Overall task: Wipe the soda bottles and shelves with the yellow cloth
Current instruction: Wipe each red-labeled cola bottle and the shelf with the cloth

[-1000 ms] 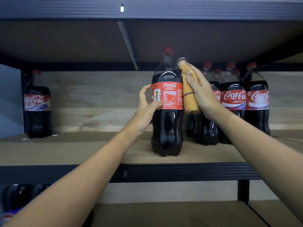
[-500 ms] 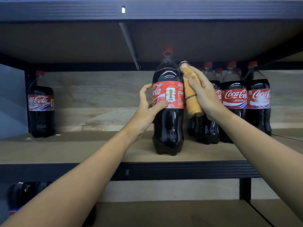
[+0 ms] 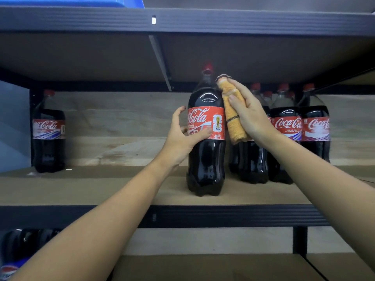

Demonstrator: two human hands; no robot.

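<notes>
Middle shelf (image 3: 121, 191): one front bottle (image 3: 206, 159) near the front edge, left hand (image 3: 182, 136) gripping its label; right hand (image 3: 249, 114) clamps one yellow cloth (image 3: 233, 120) against its shoulder. One lone bottle (image 3: 48, 134) far left; at least three grouped bottles (image 3: 288, 138) right.

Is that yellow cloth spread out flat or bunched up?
Bunched up. The yellow cloth is rolled into a thick wad in the right hand, pressed against the front bottle.
</notes>
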